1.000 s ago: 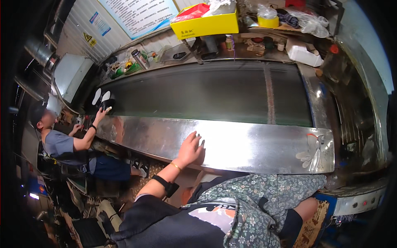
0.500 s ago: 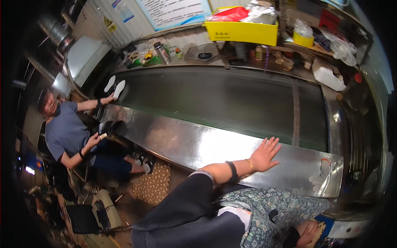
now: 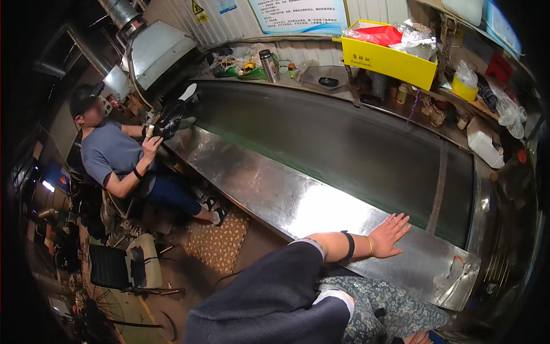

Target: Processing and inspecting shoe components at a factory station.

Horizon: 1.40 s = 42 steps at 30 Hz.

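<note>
My left hand (image 3: 389, 236) lies flat, fingers spread, on the shiny metal ledge (image 3: 252, 175) beside a dark conveyor belt (image 3: 321, 132). It holds nothing. A black band and a gold bracelet circle that wrist. My right hand (image 3: 418, 338) only just shows at the lower edge, beside my floral apron (image 3: 389, 301); its fingers are mostly cut off. At the belt's far left end, a white insole-shaped piece (image 3: 188, 92) lies near a co-worker (image 3: 114, 149), who holds up a small pale-handled tool (image 3: 150, 131) beside a dark object.
A yellow box (image 3: 389, 63) with red and silver wrapping sits on the shelf behind the belt. A thermos flask (image 3: 268, 66) and a white plastic container (image 3: 484, 143) stand along the back. A chair (image 3: 123, 266) and a spotted mat (image 3: 217, 241) are on the floor at left.
The view has shifted and my right hand has slipped mostly out of frame. My left hand stays on the ledge. The co-worker has lifted the small tool and no longer reaches to a white insole-shaped piece.
</note>
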Motion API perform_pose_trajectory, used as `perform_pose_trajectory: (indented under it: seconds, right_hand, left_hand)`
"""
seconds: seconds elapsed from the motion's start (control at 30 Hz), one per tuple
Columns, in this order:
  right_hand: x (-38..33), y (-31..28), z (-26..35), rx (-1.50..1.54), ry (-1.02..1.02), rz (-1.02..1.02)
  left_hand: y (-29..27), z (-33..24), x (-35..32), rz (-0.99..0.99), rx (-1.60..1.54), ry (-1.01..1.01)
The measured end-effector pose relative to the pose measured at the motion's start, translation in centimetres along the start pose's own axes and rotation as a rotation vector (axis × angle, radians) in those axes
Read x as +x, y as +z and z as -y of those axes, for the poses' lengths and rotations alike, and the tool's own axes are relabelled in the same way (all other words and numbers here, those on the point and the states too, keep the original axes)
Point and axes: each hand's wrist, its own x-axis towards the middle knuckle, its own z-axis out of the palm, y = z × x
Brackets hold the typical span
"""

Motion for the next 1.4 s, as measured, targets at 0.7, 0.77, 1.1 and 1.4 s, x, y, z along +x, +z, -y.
perform_pose_trajectory:
  seconds: [0.7, 0.77, 1.1, 1.4]
  right_hand:
    - [-3.6, -0.1, -1.9, 0.561, 0.146, -0.461]
    - [-6.3, -5.7, -3.9, 0.534, 0.101, -0.620]
    - [-17.6, -34.1, -26.8, -0.504, 0.905, -0.817]
    - [-16.1, -35.0, -32.1, 0.188, 1.251, -0.600]
  left_hand:
    - [2.1, 0.7, 1.7, -0.229, -0.101, 0.169]
    - [1.8, 0.2, 1.7, -0.198, -0.045, 0.183]
    - [0.9, 0.0, 0.8, -0.065, 0.267, 0.146]
    - [0.0, -1.1, 1.0, 0.110, 0.332, 0.054]
